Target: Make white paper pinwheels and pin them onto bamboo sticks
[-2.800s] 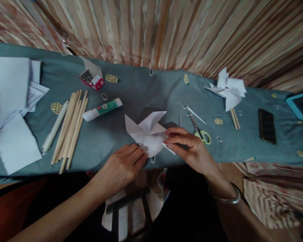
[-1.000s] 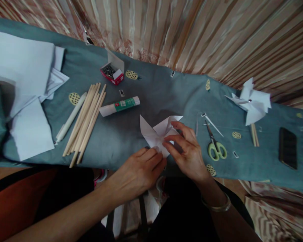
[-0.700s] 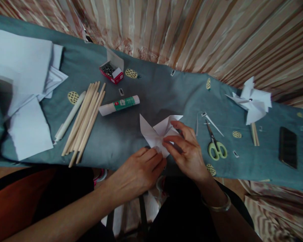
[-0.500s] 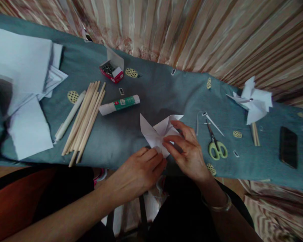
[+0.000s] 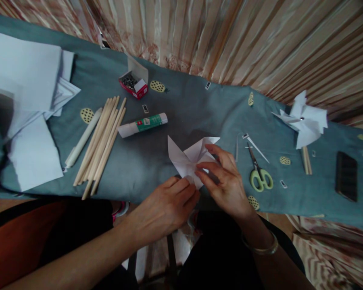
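Note:
A white paper pinwheel (image 5: 179,156), its blades partly folded in, is held between both hands near the table's front edge. My left hand (image 5: 176,200) is closed on its lower side, fingers pressed together over the paper. From the right, my right hand (image 5: 225,177) grips the paper too, thumb and fingers bent around the right-hand blade. The fingers hide part of the pinwheel's middle and lower edge. Just beyond it lies a glue stick (image 5: 151,123) with a green label. Scissors (image 5: 258,173) with light green handles rest right of my right hand.
Wooden sticks (image 5: 101,141) and a pen (image 5: 83,139) lie at left, beside white paper sheets (image 5: 24,72). A small open red box (image 5: 136,86) holds metal pins. On the right are a finished-looking pinwheel (image 5: 308,121) on sticks, paper strips (image 5: 257,148) and a phone (image 5: 346,176).

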A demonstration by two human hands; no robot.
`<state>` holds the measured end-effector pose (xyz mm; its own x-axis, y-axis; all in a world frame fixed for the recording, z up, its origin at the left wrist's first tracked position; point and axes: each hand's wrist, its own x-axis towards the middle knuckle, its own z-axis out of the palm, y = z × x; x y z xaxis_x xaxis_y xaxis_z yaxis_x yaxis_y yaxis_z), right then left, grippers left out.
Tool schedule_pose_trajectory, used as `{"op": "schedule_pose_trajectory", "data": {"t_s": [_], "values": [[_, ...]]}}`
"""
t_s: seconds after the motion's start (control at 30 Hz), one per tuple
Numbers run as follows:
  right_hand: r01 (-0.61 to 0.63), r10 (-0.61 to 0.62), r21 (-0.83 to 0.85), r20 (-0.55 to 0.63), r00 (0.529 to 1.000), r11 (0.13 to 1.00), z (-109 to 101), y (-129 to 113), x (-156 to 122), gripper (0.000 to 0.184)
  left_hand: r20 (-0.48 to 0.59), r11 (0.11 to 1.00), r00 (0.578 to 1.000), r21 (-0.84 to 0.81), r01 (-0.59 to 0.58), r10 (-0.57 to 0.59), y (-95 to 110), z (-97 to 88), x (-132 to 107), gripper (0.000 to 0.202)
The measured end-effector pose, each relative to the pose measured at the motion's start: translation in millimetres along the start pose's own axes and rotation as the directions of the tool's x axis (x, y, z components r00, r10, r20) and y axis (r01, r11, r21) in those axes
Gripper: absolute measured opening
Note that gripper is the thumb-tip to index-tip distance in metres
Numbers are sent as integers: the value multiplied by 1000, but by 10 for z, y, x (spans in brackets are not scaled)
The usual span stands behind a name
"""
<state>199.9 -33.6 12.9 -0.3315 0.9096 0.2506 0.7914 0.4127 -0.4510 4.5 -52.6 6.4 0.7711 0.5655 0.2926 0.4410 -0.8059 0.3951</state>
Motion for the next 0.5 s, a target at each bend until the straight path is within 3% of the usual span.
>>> {"op": "schedule_pose_trajectory", "data": {"t_s": [0.5], "values": [[50,-50,-10,21,999,999,-6,1,-1,18,23,999,1000,-32,0,1,5,-20,12,19]]}}
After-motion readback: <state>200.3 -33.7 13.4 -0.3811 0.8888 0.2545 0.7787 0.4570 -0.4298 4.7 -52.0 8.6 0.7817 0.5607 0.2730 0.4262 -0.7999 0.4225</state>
